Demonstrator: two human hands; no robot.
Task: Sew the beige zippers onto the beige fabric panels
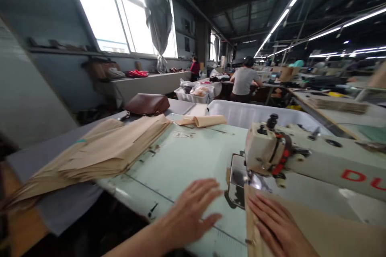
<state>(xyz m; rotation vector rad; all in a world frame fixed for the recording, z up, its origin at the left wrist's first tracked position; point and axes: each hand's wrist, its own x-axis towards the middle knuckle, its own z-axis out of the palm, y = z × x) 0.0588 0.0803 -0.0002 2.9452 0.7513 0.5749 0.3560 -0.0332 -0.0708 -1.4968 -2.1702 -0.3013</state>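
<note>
My left hand point(193, 209) hovers over or rests on the pale green table point(193, 160), fingers stretched out, with nothing in it. It is left of the sewing machine point(268, 148) and its metal needle plate point(238, 180). My right hand point(277, 225) lies flat on a beige fabric piece point(325, 221), fingers extended near its folded left edge. That edge runs up to the lit area under the machine head, where the needle itself is hard to make out.
A stack of beige fabric pieces point(111, 148) lies on the table's left side. Behind are a rolled tan piece point(211, 121), a brown leather bag point(147, 104) and a white plastic bin point(259, 111). A co-worker in a grey shirt point(243, 80) sits farther back.
</note>
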